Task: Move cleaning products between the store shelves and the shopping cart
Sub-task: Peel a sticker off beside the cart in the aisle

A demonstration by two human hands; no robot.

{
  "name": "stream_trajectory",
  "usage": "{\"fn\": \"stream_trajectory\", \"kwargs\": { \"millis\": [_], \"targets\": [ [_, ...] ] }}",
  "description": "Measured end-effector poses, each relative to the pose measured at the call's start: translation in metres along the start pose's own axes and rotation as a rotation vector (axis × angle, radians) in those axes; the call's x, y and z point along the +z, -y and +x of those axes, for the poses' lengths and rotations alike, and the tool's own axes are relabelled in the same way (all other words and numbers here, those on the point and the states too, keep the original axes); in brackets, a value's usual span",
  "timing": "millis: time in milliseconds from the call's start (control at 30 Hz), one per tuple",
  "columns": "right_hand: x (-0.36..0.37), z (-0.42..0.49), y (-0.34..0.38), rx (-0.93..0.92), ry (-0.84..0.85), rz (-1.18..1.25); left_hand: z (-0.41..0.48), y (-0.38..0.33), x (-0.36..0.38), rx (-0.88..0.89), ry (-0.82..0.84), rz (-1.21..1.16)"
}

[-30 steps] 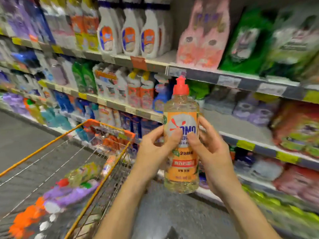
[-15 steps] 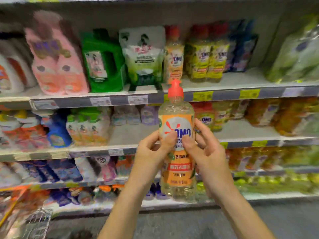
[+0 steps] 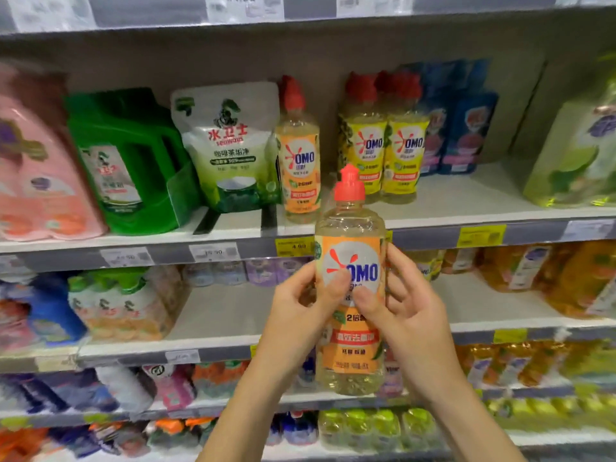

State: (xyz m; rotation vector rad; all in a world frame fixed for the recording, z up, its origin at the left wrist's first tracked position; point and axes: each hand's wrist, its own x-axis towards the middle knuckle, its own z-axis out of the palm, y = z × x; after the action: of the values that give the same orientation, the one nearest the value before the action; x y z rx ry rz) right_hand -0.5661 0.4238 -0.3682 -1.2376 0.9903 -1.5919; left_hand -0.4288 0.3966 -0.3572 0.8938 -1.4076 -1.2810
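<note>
While clasping red-capped, orange-labelled clear bottle [image 3: 353, 355] in left hand [image 3: 300, 315] and right hand [image 3: 410, 321], fingers seemingly curled behind: keep upright, slot beside upper-centre twin bottle [image 3: 300, 168].

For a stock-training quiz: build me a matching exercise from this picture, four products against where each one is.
Things
1. green jug
2. white pouch
3. orange-label bottle nearest the camera
4. blue packs

Places
A. held in the left hand and right hand
B. upper shelf, right of the yellow-label bottles
C. upper shelf, just left of the white pouch
D. upper shelf, between the green jug and the shelved orange-label bottle

Pairs: 1-C; 2-D; 3-A; 4-B
</note>
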Motion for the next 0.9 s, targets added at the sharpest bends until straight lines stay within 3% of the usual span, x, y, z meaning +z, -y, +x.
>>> {"fn": "stream_trajectory", "kwargs": {
  "millis": [367,667,900],
  "targets": [
    [0.018,0.125,-0.006,-0.315,-0.122,0.026,0.134,-0.003,-0.038,0.298,0.092,0.14],
    [0.012,0.189,-0.006,-0.41,-0.004,-0.033,0.184,-0.014,-0.039,0.464,-0.066,0.257],
    [0.011,0.203,-0.031,-0.337,0.102,-0.012,0.179,0.003,-0.039,0.598,-0.32,0.603]
  ]
}}
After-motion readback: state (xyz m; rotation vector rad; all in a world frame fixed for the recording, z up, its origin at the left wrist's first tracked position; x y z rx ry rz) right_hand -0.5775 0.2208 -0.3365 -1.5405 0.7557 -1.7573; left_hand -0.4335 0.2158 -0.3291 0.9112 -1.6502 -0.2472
